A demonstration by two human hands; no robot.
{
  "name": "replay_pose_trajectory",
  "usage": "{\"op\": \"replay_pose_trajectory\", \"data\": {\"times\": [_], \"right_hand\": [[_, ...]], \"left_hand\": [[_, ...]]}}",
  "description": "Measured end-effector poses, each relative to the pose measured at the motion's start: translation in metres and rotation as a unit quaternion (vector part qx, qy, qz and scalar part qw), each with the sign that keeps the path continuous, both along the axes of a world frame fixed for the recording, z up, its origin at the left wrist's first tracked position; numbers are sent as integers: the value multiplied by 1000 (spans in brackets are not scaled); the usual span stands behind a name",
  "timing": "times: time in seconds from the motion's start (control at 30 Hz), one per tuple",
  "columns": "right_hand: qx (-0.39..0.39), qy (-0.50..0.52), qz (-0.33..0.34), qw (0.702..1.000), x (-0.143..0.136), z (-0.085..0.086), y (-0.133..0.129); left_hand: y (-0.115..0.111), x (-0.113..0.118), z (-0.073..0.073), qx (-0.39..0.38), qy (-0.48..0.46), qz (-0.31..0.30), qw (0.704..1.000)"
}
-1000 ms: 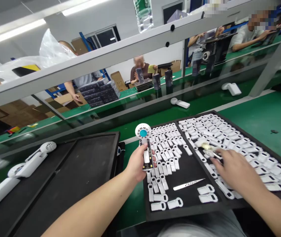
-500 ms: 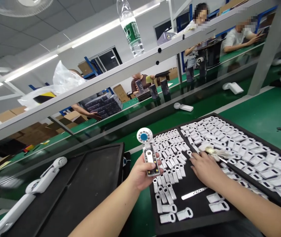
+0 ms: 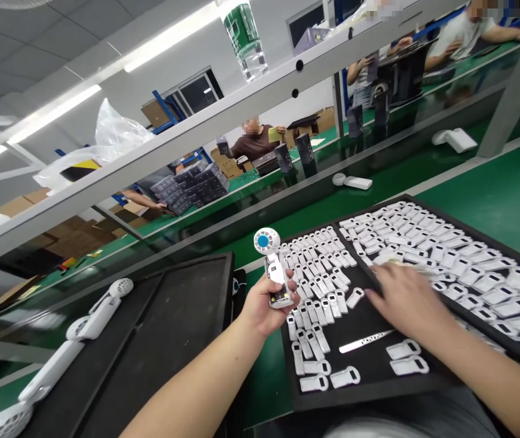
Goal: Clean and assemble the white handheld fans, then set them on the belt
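Note:
My left hand (image 3: 262, 304) is closed around a small handheld fan (image 3: 267, 242), held upright with its front casing off. A blue round centre shows in its head, and a white cover piece lies over the bare innards of its handle. Over the black tray (image 3: 360, 380), my right hand (image 3: 408, 298) is smeared by motion, its fingers beside some crumpled pale material (image 3: 392, 258). Just left of its thumb lies a single white cover piece (image 3: 355, 298). Metal tweezers (image 3: 365, 342) rest on the tray below that hand.
Rows of white cover pieces (image 3: 474, 264) fill much of the tray. Another black tray (image 3: 173, 322) stands on the left, with white fans (image 3: 98, 319) along its edge. A metal rail (image 3: 223, 121) crosses ahead, carrying a bottle (image 3: 244, 39). Several co-workers sit or stand beyond it.
My right hand has lifted and moved right, away from a cover piece that now lies separate on the tray. The cover piece on the fan sits higher, reaching its neck. The view has shifted slightly.

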State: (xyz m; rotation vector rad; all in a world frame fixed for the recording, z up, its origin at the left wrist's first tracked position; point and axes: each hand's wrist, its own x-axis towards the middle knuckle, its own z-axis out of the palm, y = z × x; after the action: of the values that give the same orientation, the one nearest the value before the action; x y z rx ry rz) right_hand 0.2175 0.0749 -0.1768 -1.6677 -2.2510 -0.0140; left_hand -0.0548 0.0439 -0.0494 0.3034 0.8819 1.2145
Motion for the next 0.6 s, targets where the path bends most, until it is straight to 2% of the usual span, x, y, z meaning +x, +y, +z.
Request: {"op": "replay_pose_trajectory", "data": {"times": [0.07,0.2,0.27,0.3,0.37,0.43,0.53,0.6], "right_hand": [[22,-34,-83,996,32,-12,1],[64,-21,-67,995,84,-52,2],[67,9,-54,996,92,-62,3],[62,34,-45,997,91,-60,4],[48,92,-27,994,85,-43,3],[42,137,-28,989,73,-12,-3],[50,207,-49,976,46,37,-28],[51,290,-26,955,19,57,-49]], "left_hand": [[-1,0,3,-10,-17,0,1000],[0,0,4,-18,-33,12,999],[1,1,4,-19,-34,15,999],[1,2,4,-19,-31,15,999],[0,3,4,-16,-18,17,1000],[-1,4,5,-11,2,20,1000],[-5,7,8,8,24,17,1000],[-8,10,8,29,29,7,999]]}}
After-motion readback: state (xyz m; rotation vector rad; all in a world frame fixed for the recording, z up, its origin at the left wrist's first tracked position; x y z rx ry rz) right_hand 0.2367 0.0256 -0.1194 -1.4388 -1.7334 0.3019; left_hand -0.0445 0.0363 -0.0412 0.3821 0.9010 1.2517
